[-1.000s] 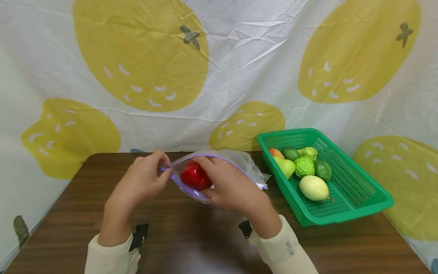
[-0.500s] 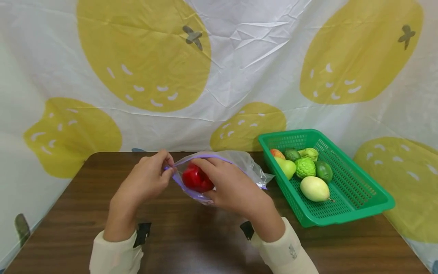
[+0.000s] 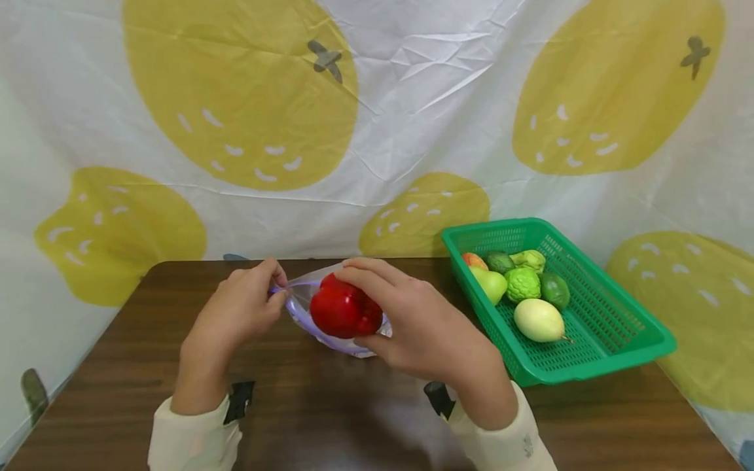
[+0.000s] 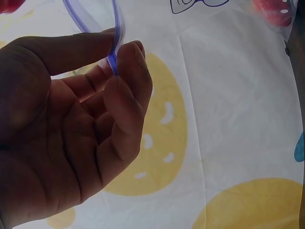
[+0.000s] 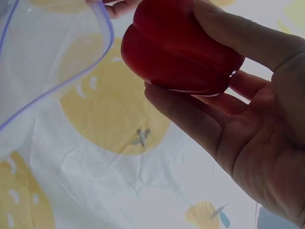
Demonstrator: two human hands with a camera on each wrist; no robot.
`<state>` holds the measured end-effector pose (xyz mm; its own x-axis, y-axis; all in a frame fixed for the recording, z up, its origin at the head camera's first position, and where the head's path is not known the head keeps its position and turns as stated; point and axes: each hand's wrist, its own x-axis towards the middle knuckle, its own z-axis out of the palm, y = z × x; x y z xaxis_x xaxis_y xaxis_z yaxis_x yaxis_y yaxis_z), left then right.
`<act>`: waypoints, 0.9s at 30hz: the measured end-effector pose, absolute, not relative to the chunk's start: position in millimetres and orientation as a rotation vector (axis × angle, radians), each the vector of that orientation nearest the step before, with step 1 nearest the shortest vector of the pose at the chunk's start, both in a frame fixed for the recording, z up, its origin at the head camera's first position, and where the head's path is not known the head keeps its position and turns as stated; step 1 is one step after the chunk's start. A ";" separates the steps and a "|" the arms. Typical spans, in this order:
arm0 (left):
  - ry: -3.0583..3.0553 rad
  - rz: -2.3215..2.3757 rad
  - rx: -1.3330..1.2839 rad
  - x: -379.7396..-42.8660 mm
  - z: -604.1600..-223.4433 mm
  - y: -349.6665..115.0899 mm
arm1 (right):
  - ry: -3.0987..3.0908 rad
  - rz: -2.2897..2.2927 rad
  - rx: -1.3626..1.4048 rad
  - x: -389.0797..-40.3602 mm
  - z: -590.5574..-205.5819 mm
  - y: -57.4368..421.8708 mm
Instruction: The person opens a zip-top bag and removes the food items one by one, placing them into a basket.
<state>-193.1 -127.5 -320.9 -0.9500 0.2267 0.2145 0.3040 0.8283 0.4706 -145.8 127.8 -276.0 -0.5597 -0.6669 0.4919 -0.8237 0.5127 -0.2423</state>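
Observation:
My right hand [image 3: 421,320] holds a glossy red bell pepper [image 3: 341,307] between thumb and fingers. The pepper [image 5: 176,52] shows beside the bag's mouth in the right wrist view, and in the head view it overlaps the opening. With thumb and fingertips, my left hand [image 3: 235,317] pinches one end of the purple zip edge of a clear zip bag [image 3: 303,314]. Left-hand fingers [image 4: 126,95] meet the thumb at the purple strip in the left wrist view. Much of the bag is hidden behind the pepper and right hand.
To the right on the dark wooden table [image 3: 330,418] stands a green plastic basket [image 3: 589,373]. It holds a pale yellow fruit [image 3: 538,320], a green bumpy fruit [image 3: 523,284], a yellow-green fruit [image 3: 490,284] and several others. A fruit-print cloth [image 3: 400,118] hangs behind the table.
The pepper, earlier inside the bag's mouth with the right hand around it, has come up and toward the camera. The right hand has drawn back with it; the left keeps its pinch.

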 end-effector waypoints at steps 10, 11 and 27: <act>-2.835 -0.770 -0.435 -192.8 -320.2 -132.6 | -2.350 0.693 1.163 -142.4 -267.0 145.3; -2.836 -0.768 -0.438 -193.0 -320.1 -132.7 | -2.350 0.697 1.141 -142.4 -266.6 147.9; -2.849 -0.797 -0.465 -193.1 -315.5 -134.9 | -2.556 0.289 1.084 -131.1 -222.0 184.2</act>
